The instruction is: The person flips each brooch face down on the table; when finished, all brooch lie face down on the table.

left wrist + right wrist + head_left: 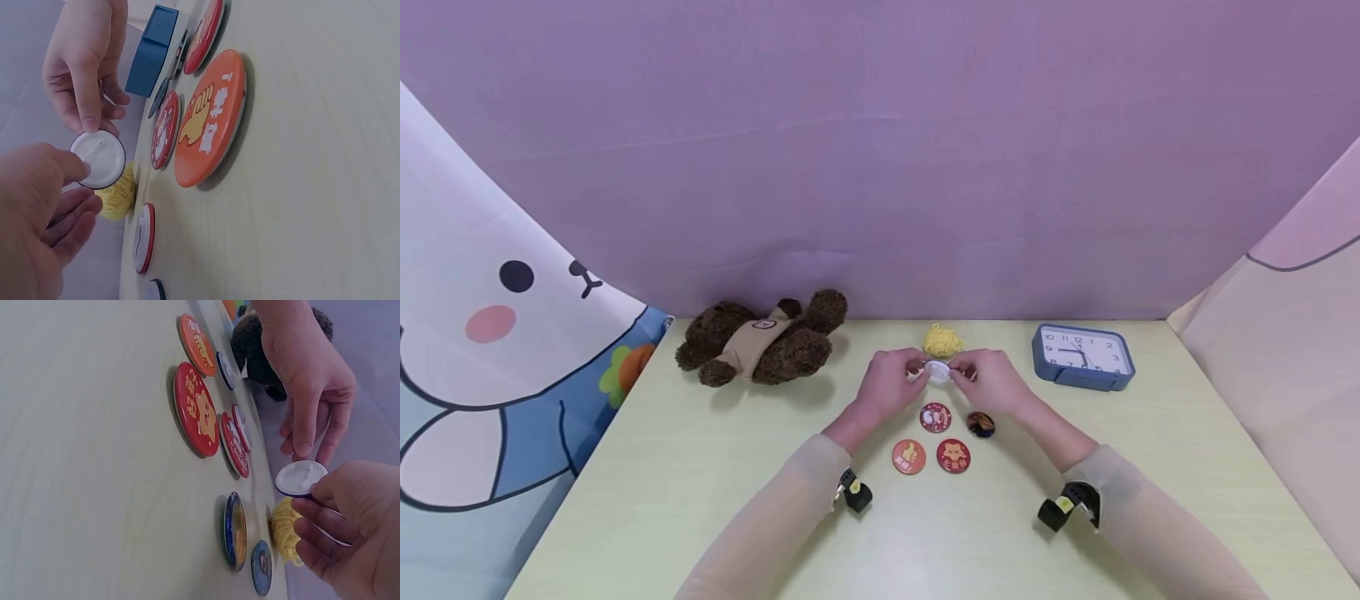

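Both hands meet over the far middle of the table at a round pin badge (937, 372). Its white back with the pin (100, 156) faces up. My left hand (891, 385) pinches one edge, thumb on the white back. On the opposite edge, my right hand (994, 382) pinches it between thumb and fingers. Nearer me lie an orange thumbs-up badge (909, 457), a red badge with a yellow figure (953, 456), a red badge with a white figure (936, 417) and a dark badge (981, 424). The held badge's front is hidden.
Behind the hands sits a yellow yarn ball (942, 341). A brown plush bear (763, 342) lies at the back left, a blue clock (1083, 357) at the back right. More badges show in the wrist views: one face-down (144, 238), one blue (262, 567). A purple cloth (880, 167) hangs behind.
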`<action>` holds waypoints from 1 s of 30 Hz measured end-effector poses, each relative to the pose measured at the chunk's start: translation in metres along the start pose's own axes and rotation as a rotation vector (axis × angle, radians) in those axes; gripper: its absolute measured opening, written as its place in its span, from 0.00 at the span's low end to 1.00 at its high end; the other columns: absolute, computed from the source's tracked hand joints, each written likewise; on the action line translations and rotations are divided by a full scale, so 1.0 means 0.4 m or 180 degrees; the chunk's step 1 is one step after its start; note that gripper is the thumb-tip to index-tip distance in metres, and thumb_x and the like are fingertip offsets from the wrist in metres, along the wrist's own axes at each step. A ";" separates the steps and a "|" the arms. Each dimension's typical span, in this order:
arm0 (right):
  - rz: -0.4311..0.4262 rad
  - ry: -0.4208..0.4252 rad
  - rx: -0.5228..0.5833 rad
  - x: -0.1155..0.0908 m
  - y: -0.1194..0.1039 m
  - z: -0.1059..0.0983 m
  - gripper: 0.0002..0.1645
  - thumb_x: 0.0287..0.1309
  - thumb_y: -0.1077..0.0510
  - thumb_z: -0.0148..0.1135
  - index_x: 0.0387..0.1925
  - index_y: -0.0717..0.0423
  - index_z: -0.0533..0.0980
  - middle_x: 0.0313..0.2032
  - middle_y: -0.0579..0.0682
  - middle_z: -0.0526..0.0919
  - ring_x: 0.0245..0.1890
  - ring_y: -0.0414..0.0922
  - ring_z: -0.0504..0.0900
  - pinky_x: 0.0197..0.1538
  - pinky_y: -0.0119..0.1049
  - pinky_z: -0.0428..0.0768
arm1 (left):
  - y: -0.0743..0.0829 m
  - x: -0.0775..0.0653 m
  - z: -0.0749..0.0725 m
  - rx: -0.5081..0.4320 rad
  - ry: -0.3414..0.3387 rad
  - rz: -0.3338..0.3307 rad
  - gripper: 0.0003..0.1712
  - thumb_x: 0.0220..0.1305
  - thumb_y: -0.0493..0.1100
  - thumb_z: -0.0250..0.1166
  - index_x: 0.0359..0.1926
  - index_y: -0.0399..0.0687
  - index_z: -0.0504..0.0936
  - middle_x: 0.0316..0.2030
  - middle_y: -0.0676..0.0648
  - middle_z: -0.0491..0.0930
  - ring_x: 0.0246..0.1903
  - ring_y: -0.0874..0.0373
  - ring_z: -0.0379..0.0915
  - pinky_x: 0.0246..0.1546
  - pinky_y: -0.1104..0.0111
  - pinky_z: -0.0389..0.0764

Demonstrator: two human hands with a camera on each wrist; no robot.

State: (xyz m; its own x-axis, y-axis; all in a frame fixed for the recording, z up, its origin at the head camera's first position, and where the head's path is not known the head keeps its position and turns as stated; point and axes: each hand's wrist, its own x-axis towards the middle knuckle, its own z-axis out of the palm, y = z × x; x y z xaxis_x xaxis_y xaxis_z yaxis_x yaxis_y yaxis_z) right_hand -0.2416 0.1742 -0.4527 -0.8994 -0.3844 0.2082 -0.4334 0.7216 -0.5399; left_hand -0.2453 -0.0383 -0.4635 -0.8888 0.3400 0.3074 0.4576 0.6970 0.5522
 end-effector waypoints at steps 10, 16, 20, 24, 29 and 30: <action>0.0218 0.0063 0.0247 -0.001 -0.001 0.000 0.09 0.71 0.61 0.65 0.48 0.61 0.85 0.34 0.50 0.89 0.33 0.41 0.83 0.40 0.34 0.84 | -0.006 -0.008 0.008 -0.0044 -0.0026 0.0230 0.27 0.59 0.38 0.79 0.61 0.43 0.86 0.46 0.44 0.88 0.43 0.53 0.85 0.43 0.72 0.86; 0.0205 0.0019 0.0345 -0.002 0.003 0.005 0.14 0.72 0.63 0.63 0.55 0.62 0.79 0.32 0.50 0.86 0.28 0.40 0.79 0.32 0.30 0.79 | -0.001 -0.003 0.016 0.0068 -0.0071 0.0279 0.27 0.61 0.40 0.79 0.61 0.43 0.86 0.43 0.44 0.86 0.43 0.53 0.85 0.45 0.70 0.87; 0.0166 0.0009 0.0336 -0.003 0.010 0.008 0.15 0.72 0.64 0.63 0.56 0.62 0.78 0.31 0.50 0.85 0.26 0.39 0.77 0.30 0.29 0.77 | 0.000 -0.001 0.019 0.0156 -0.0166 0.0238 0.28 0.63 0.42 0.79 0.63 0.42 0.85 0.43 0.44 0.85 0.43 0.54 0.84 0.45 0.70 0.87; 0.0077 -0.0024 0.0252 -0.003 0.015 0.011 0.17 0.68 0.63 0.66 0.57 0.61 0.80 0.34 0.50 0.87 0.28 0.39 0.78 0.30 0.29 0.78 | -0.002 -0.002 0.020 0.0240 -0.0257 0.0178 0.29 0.63 0.43 0.79 0.63 0.41 0.85 0.44 0.44 0.85 0.44 0.54 0.84 0.45 0.70 0.87; -0.0070 -0.0101 0.0183 -0.003 0.022 0.016 0.25 0.60 0.63 0.74 0.58 0.61 0.80 0.40 0.52 0.88 0.32 0.42 0.82 0.34 0.29 0.81 | -0.009 0.000 0.026 0.0363 -0.0333 0.0151 0.27 0.64 0.46 0.78 0.63 0.43 0.86 0.45 0.45 0.85 0.44 0.55 0.81 0.45 0.69 0.86; -0.0087 -0.0109 0.0167 -0.003 0.023 0.018 0.26 0.59 0.62 0.75 0.59 0.61 0.80 0.41 0.52 0.88 0.34 0.43 0.83 0.35 0.29 0.82 | -0.010 0.000 0.027 0.0389 -0.0344 0.0150 0.27 0.65 0.46 0.78 0.62 0.43 0.86 0.45 0.45 0.85 0.44 0.55 0.80 0.45 0.69 0.86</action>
State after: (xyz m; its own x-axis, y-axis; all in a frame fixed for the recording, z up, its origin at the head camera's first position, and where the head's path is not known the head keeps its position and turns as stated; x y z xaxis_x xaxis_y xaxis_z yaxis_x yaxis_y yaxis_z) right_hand -0.2438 0.1772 -0.4637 -0.8843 -0.4238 0.1959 -0.4534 0.6796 -0.5767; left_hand -0.2476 -0.0342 -0.4741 -0.8672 0.4354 0.2418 0.4979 0.7481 0.4388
